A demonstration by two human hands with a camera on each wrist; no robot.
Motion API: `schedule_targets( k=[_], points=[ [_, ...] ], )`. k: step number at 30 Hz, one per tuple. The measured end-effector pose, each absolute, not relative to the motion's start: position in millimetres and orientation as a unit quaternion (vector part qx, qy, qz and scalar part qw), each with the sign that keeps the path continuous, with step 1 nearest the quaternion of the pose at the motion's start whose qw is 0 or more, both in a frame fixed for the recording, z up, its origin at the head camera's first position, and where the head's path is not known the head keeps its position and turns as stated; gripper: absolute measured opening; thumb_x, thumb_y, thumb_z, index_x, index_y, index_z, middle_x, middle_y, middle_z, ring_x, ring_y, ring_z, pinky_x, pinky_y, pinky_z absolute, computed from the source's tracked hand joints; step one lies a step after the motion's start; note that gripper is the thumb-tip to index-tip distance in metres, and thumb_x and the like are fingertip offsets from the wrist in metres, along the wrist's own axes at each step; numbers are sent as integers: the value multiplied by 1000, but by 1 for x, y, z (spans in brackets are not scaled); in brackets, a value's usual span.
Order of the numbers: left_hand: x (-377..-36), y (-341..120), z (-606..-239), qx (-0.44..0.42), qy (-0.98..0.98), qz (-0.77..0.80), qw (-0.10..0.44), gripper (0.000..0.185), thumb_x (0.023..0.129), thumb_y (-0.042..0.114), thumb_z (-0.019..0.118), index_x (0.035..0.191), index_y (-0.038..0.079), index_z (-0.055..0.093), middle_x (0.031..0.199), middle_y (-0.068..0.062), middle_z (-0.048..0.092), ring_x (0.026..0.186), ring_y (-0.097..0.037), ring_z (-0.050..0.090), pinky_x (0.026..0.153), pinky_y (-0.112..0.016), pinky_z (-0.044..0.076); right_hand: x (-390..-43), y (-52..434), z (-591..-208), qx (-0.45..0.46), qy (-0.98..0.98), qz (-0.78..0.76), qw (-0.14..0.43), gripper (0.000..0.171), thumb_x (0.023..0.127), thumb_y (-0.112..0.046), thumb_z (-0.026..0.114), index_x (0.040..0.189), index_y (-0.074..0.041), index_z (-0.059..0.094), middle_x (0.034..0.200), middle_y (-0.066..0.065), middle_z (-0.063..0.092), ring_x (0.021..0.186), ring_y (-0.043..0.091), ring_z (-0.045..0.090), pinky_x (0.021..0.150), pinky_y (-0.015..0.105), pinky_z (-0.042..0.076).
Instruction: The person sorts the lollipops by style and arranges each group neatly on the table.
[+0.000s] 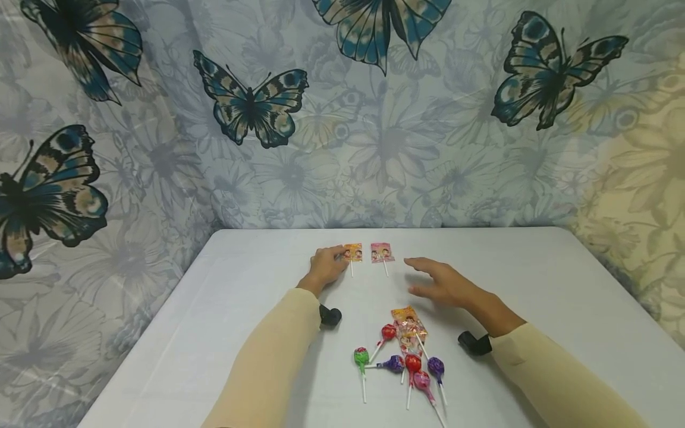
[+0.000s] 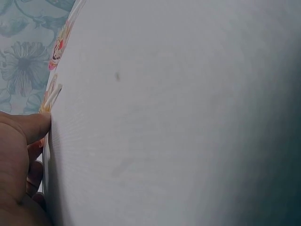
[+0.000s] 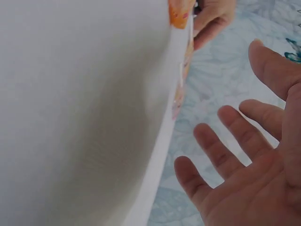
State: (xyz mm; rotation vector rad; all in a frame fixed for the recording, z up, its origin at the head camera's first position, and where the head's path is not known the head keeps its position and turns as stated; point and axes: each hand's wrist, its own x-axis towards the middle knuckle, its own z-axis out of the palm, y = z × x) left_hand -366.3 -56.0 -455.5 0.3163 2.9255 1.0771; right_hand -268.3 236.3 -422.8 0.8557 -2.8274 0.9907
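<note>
The left hand (image 1: 327,267) rests at the far middle of the white table (image 1: 535,285), its fingers curled down onto the orange flat lollipop (image 1: 353,252), which lies flat with its stick pointing back toward the person; whether the fingers actually pinch the wrapper or only press on it, I cannot tell from here, and the left wrist view shows only a thumb (image 2: 33,125) lying along the table edge beside the wrapper. Just to the right of that orange one, a little apart, lies the pink flat lollipop (image 1: 382,252), set the same way. The right hand (image 1: 441,285) hovers nearer the person than the pink one, palm down, fingers (image 3: 221,150) spread and straight, holding nothing. Closer still to the person than the orange lollipop sits the loose heap of lollipops (image 1: 407,351), round ones in red, green, purple and pink tangled with a couple more flat wrapped ones. To my eye the work is laying the flat ones in a row, so the sound way is to square the orange one to its pink neighbour, keep the same gap, and lift the next flat one from the heap without dragging the round ones along.
</note>
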Motion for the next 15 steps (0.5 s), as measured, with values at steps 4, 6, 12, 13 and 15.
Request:
schedule_targets(
  k=[4, 6, 12, 13, 15],
  points=[
    [-368, -57, -456, 97, 934, 345, 4, 42, 92, 22, 65, 133, 12, 60, 140, -1, 52, 134, -32, 35, 110, -49, 19, -258, 239, -421, 283, -898, 336, 19, 65, 90, -31, 69, 141, 1, 45, 141, 19, 46, 122, 40, 48, 98, 59, 38],
    [-368, -57, -456, 93, 933, 348, 7, 42, 92, 22, 65, 132, 12, 61, 139, -1, 52, 133, -31, 35, 110, -48, 20, -253, 240, -421, 286, -895, 342, 24, 64, 90, -31, 69, 141, 0, 46, 141, 18, 47, 121, 39, 50, 96, 59, 40],
    [-368, -56, -456, 89, 935, 343, 10, 42, 92, 23, 64, 133, 13, 60, 139, -2, 52, 133, -31, 36, 109, -48, 21, -241, 240, -424, 288, -889, 356, 29, 61, 88, -25, 72, 140, -2, 49, 139, 14, 51, 118, 35, 52, 92, 58, 44],
    [-368, -56, -456, 90, 936, 341, 9, 42, 92, 23, 64, 133, 13, 60, 139, -3, 52, 133, -31, 36, 109, -48, 21, -239, 240, -425, 290, -887, 358, 30, 60, 88, -24, 73, 139, -2, 49, 138, 14, 51, 118, 35, 53, 92, 58, 44],
    [-368, -56, -456, 93, 936, 338, 7, 42, 92, 23, 64, 133, 13, 60, 139, -3, 53, 133, -31, 36, 110, -48, 21, -236, 240, -426, 297, -883, 361, 31, 59, 88, -22, 73, 139, -2, 49, 137, 14, 52, 117, 35, 53, 91, 59, 44]
  ],
)
